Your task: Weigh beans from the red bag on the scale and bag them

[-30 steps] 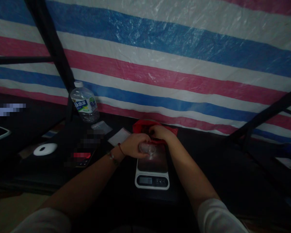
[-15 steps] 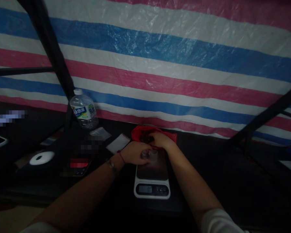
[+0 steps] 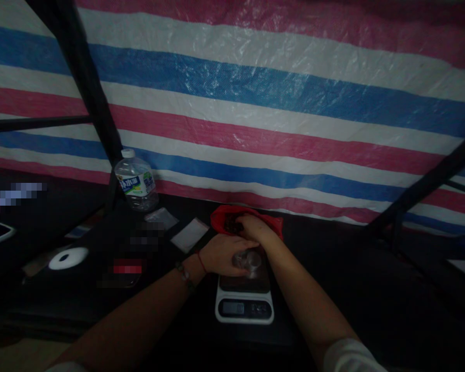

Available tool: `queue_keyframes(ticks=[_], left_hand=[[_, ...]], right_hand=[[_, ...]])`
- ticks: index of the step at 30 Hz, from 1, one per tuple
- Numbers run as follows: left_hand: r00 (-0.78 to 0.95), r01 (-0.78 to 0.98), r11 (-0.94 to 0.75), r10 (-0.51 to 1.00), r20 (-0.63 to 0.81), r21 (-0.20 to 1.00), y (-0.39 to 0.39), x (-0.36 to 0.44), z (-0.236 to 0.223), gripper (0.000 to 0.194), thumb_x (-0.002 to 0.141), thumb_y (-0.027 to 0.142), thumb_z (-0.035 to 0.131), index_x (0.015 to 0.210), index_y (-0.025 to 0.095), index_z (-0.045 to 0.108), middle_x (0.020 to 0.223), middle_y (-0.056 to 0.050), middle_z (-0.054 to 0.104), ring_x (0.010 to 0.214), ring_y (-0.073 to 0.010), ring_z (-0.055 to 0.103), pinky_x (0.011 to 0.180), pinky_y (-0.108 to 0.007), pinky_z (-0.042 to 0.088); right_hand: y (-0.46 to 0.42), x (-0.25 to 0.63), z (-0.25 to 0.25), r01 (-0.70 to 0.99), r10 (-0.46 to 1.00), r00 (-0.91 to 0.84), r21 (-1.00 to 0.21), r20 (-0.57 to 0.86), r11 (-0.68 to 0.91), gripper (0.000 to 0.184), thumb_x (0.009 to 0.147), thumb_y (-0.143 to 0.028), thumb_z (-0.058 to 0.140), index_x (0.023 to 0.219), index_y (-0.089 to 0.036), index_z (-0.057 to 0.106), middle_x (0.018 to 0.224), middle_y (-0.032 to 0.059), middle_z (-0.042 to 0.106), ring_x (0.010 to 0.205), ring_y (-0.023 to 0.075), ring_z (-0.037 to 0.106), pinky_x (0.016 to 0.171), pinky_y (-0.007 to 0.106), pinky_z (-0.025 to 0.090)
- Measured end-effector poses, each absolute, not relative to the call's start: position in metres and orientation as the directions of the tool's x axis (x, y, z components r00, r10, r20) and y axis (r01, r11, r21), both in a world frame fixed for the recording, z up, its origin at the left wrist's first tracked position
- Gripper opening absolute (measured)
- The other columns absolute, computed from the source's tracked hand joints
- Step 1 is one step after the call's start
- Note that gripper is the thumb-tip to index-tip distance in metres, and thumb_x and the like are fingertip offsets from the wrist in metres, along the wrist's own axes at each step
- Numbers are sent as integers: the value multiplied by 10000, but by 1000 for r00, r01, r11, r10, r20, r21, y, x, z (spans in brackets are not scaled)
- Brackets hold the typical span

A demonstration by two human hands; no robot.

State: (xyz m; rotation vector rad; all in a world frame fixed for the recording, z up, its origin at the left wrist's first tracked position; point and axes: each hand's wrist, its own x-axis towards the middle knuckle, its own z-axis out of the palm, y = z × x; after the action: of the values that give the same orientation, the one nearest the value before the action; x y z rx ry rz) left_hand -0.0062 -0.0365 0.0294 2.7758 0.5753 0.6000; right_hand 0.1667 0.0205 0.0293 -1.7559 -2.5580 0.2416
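Over the scale, the left hand reaches in sideways, while the right hand stretches beyond it, angled down into the red bag. The clear cup sits between the left thumb and fingers, that grip curled around it; the right grip touches dark pieces, its fingertips and opening unclear.
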Motion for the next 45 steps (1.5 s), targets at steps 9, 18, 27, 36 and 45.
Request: queue_keyframes(ticks=[9, 18, 27, 36, 45], left_hand=[[877, 312, -925, 368, 310, 215, -49, 8, 32, 368, 769, 547, 603, 959, 235, 642, 945, -21, 694, 855, -197, 651, 713, -282, 476], [826, 390, -886, 457, 330, 252, -39, -4, 33, 177, 842, 367, 526, 875, 218, 615, 889, -17, 670, 825, -169, 633, 700, -263, 465], [475, 501, -644, 763, 438, 578, -3, -20, 18, 357, 715, 307, 654, 1040, 199, 555, 987, -47, 655, 870, -189, 633, 768, -298, 505], [436, 379, -640, 760, 482, 668, 7, -21, 8, 279, 749, 223, 599, 1026, 193, 585, 1024, -36, 657, 941, -175, 621, 860, -304, 497], [496, 434, -601, 782, 379, 671, 14, -20, -3, 289, 768, 318, 625, 1020, 177, 643, 985, -59, 680, 922, -196, 630, 840, -319, 497]], right_hand=[[12, 157, 39, 927, 928, -362, -136, -85, 349, 370, 787, -196, 589, 1152, -211, 650, 1168, 113, 631, 956, 224, 629, 831, 296, 455], [19, 163, 41, 921, 918, -385, -108, -95, 375, 261, 778, -175, 585, 1003, -187, 717, 1033, 88, 706, 933, 203, 639, 807, 248, 442], [17, 171, 38, 901, 904, -407, -222, -128, 374, 333, 780, -273, 609, 1091, -188, 691, 1074, 100, 703, 954, 214, 649, 792, 246, 449], [17, 167, 41, 899, 904, -418, -185, -90, 397, 287, 772, -124, 552, 994, -179, 725, 1003, 96, 724, 925, 200, 663, 800, 243, 449], [19, 169, 39, 895, 897, -428, -189, -114, 403, 239, 796, -214, 579, 980, -174, 727, 1002, 112, 722, 908, 211, 669, 752, 243, 452]])
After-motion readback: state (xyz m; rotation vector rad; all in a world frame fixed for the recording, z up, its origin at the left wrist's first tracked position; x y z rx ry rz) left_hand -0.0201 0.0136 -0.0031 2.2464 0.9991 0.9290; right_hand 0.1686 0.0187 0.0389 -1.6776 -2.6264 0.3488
